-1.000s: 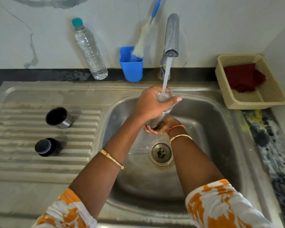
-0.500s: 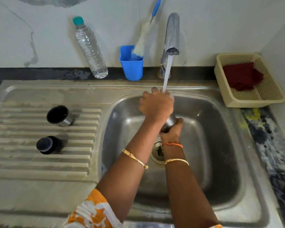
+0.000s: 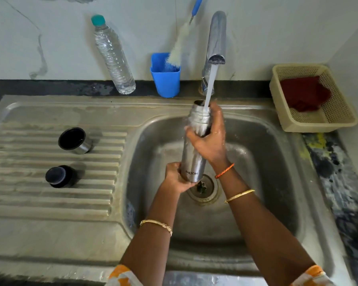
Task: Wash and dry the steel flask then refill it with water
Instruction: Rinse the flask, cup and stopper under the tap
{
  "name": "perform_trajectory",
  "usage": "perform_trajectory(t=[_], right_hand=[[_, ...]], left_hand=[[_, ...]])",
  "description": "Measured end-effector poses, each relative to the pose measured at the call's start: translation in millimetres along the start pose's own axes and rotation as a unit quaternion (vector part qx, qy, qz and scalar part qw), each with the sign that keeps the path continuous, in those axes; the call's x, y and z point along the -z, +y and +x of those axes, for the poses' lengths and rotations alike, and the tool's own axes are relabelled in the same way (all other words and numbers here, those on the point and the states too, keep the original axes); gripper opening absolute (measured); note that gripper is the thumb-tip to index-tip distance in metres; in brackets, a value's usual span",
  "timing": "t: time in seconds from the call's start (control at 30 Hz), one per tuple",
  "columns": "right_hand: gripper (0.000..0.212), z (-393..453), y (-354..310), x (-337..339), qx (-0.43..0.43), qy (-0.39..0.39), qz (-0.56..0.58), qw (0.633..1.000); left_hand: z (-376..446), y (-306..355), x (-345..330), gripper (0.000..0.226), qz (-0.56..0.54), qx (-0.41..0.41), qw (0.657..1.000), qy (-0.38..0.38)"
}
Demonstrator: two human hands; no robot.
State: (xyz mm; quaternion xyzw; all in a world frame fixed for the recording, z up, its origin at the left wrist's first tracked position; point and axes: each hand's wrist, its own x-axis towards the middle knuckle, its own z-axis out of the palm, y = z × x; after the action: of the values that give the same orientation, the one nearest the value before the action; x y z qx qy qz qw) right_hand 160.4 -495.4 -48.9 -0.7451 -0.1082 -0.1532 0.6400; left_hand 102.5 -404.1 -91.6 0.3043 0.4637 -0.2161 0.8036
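Item: steel flask, uncapped, brushed finish, wet, maker's name printed near the base; held near-upright over the sink basin.

Left hand: fingers curled round the flask's base.

Right hand: wrapped round its upper body, just below the threaded neck.

Tap: stream running into the open mouth.

Risks, judged: wet steel could slip through either grip and strike the basin; a full flask may overflow onto both hands.

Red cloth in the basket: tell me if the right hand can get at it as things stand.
Probably not yet: the right hand grips the flask. The red cloth lies uncovered in the open basket.
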Motion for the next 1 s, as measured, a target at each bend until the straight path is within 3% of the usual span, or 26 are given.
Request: perform_trajectory(t=[0.1,0.2,0.37,0.53,0.7,0.87,1.0], right_hand=[[0.062,-8.5,3.4,-3.3,0.063,-0.076,-0.08,0.992],[0.062,-16.6,6.7,1.3,0.067,-0.105,-0.095,0.988],[0.058,-0.7,0.0,-5.5,0.034,-0.01,-0.047,0.998],[0.059,-12.7,-4.9,-14.4,0.041,-0.049,-0.044,0.997],[0.059,-14.8,1.4,-3.7,-0.017,0.084,-0.009,0.996],[0.059,-20.7,-0.8,3.1,0.0,0.042,0.001,0.999],[0.059,-13.5,-4.2,4.5,-0.001,0.068,-0.02,0.998]], left_hand=[[13.5,-5.4,2.7,0.039,-0.004,0.017,1.0,0.019],[17.9,-0.3,3.0,0.039,0.041,0.013,0.999,0.029],[22.4,20.6,-11.6,0.032,0.073,-0.039,0.996,0.031],[35.0,31.8,4.1,0.041,0.065,-0.047,0.996,0.05],[38.0,21.0,22.0,0.033,0.165,-0.016,0.986,0.006],[41.5,19.5,22.7,0.042,0.125,-0.017,0.992,0.029],[44.2,23.7,27.0,0.047,0.107,-0.026,0.993,0.047]])
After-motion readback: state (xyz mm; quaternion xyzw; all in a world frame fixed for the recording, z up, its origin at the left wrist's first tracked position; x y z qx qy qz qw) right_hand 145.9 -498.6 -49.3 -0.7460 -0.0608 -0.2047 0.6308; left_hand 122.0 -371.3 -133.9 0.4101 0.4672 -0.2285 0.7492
